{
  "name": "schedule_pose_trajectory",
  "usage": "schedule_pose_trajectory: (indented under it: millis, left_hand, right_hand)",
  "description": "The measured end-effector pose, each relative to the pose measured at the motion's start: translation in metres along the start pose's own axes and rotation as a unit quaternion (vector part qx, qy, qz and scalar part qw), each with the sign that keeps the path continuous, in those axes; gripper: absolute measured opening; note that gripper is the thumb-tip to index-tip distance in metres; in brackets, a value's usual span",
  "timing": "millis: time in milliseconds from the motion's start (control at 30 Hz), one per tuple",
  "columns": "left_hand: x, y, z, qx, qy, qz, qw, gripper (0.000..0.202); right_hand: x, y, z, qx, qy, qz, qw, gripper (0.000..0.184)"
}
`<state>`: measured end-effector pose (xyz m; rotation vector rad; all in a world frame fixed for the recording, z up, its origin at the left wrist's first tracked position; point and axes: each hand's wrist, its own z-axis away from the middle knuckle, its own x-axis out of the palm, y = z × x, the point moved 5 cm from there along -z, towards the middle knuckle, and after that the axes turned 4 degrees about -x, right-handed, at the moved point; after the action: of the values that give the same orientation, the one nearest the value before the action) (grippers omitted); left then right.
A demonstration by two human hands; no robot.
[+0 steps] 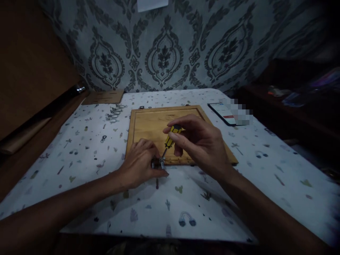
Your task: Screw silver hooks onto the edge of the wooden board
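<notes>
My right hand [204,143] pinches a short screwdriver [169,141] with a yellow and black handle. Its shaft slants down to a small shiny metal fitting [162,163] at the near edge of a wooden board [151,124]. The board lies flat on the table, with a groove running near its border. From the left, my left hand [143,161] grips the fitting, thumb in front and fingers over the board's edge. The fitting's exact shape is partly hidden by my fingers, and any screw at the tip is too small to make out.
Several metal fittings [114,113] lie in a cluster left of the board, beside a brown flat piece [103,97]. A small dark piece [103,139] sits nearer. At right lies a phone [221,112]. A patterned cloth [159,216] covers the table; a papered wall [163,53] stands behind.
</notes>
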<state>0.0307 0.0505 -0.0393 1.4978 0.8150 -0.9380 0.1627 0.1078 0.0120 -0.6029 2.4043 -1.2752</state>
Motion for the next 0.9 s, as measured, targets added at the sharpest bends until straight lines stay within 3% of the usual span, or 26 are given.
schedule_pose_trajectory:
  millis: [133, 333, 633, 900]
  left_hand:
    - [0.002, 0.0, 0.002, 0.008, 0.004, -0.001, 1.0, 0.037]
    - [0.004, 0.0, 0.003, 0.017, 0.02, -0.002, 1.0, 0.038]
    - [0.004, 0.0, 0.002, 0.013, 0.035, 0.015, 0.999, 0.04]
    - [0.005, 0.0, 0.004, 0.019, 0.03, 0.012, 0.999, 0.038]
  right_hand:
    - [0.0, 0.005, 0.001, 0.009, 0.029, -0.034, 0.999, 0.022]
    - [-0.004, 0.007, 0.006, -0.014, 0.011, -0.011, 1.0, 0.026]
    - [-0.009, 0.007, 0.011, -0.013, 0.058, 0.025, 0.998, 0.017]
    - [-0.006, 0.01, 0.016, -0.028, 0.029, 0.046, 0.998, 0.032]
